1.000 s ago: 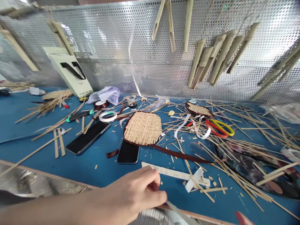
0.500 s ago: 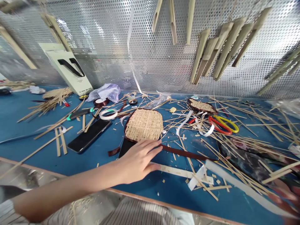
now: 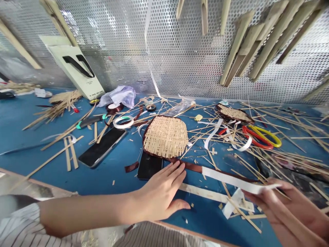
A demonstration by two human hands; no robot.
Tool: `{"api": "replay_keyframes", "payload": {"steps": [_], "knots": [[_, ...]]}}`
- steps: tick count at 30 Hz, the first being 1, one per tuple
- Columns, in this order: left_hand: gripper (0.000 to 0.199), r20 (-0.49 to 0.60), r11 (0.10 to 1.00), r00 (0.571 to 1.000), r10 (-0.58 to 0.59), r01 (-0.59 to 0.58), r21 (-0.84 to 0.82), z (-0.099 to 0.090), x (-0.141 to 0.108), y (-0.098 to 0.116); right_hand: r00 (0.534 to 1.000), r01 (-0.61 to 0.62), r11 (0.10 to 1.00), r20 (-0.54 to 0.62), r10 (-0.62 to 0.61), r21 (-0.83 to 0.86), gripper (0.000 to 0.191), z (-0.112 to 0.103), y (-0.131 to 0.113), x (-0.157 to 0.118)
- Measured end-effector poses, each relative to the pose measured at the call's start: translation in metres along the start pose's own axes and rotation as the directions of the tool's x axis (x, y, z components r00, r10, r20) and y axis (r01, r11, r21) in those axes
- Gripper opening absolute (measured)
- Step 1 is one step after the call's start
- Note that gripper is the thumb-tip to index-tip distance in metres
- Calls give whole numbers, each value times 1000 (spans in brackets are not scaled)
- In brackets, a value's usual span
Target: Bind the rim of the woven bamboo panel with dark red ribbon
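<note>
A woven bamboo piece (image 3: 166, 137) with a dark brown edge lies mid-table, partly over a black phone-like object (image 3: 149, 167). My left hand (image 3: 164, 192) rests palm down, fingertips on the brown ribbon (image 3: 192, 167) just below the weave, thumb spread. At the right, my right hand (image 3: 285, 206) pinches the end of a white strip (image 3: 228, 180), whose other end lies over the ribbon. Beneath, a pale flat strip (image 3: 208, 193) lies on the table, with a white scrap (image 3: 232, 204) near its right end.
Behind are a white tape roll (image 3: 123, 122), a crumpled purple bag (image 3: 119, 97) and a second weave (image 3: 235, 113). A phone (image 3: 102, 147) lies left; red scissors handles (image 3: 257, 137) and scattered bamboo strips lie right. Bamboo pieces hang on a perforated metal screen (image 3: 180, 61).
My right hand has moved left and further into view, bringing the white strip over the brown ribbon. My left thumb has come off the pale strip. The view has shifted.
</note>
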State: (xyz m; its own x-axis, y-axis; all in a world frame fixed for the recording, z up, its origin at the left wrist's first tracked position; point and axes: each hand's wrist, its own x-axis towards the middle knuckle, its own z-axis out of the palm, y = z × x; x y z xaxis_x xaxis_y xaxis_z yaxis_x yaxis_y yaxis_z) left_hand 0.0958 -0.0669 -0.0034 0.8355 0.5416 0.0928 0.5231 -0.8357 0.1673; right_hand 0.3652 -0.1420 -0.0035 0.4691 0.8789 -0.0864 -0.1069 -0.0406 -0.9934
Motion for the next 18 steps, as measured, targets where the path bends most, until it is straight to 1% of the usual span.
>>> {"api": "replay_keyframes", "payload": {"steps": [1, 2, 4, 6, 8, 12, 18], "knots": [[66, -7, 1000, 1000, -8, 8, -10, 0, 0, 0, 993, -69, 997, 95, 66, 25, 36, 13, -10, -1], [64, -15, 1000, 1000, -17, 17, -21, -1, 0, 0, 990, -86, 995, 117, 80, 46, 39, 26, -16, 0], [62, -35, 999, 999, -36, 35, -36, -1, -1, 0, 979, -142, 988, 157, 131, 61, 41, 47, -21, 2], [61, -50, 998, 998, -46, 44, -45, 0, -3, 0, 968, -171, 982, 198, 152, 78, 39, 65, -20, 5], [61, -63, 998, 997, -40, 36, -55, 1, -5, 0, 962, -176, 979, 230, 148, 107, 36, 77, -17, 9], [62, -67, 998, 998, -20, 16, -58, 3, -7, 0, 967, -175, 972, 214, 140, 156, 35, 91, -13, 14], [60, -55, 999, 998, -4, 1, -44, 4, -8, -2, 970, -212, 962, 152, 188, 169, 40, 95, -6, 16]]}}
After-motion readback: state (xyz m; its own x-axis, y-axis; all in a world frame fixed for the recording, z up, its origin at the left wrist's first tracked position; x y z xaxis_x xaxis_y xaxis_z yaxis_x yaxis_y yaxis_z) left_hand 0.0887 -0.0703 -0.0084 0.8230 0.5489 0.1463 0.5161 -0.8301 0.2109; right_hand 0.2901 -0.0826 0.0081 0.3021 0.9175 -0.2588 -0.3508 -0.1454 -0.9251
